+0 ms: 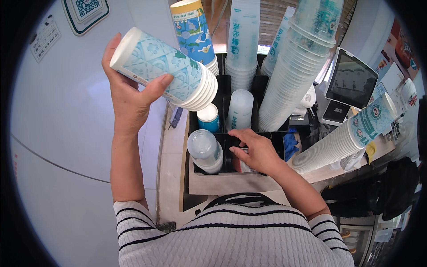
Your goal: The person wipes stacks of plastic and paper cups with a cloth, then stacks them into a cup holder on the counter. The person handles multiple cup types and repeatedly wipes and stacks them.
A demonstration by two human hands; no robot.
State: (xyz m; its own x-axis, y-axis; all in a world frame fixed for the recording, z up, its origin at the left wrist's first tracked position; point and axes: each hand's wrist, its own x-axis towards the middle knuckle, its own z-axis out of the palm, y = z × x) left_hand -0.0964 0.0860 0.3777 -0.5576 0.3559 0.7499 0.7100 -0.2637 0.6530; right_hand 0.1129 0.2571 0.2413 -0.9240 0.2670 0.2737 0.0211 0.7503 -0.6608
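Note:
My left hand (133, 86) grips a short stack of light-blue patterned paper cups (166, 68), tilted with the nested white rims towards the lower right. It is raised over the left side of a black cup organizer (223, 118). My right hand (255, 148), fingers apart and holding nothing visible, hovers at the front compartments. Partly hidden under it is a red-and-white item (245, 165) that I cannot identify. Just beyond its fingertips stands an upturned translucent plastic cup (240, 108). A blue paper cup with a white base (208, 116) sits below the held stack.
Tall stacks of translucent cups (290, 83) and blue-and-yellow paper cups (193, 33) rise from the organizer. Clear-topped cups (204, 148) fill its front left corner. A long paper-cup stack (337, 143) leans at right, near a screen terminal (350, 78). A white wall (66, 116) borders the left.

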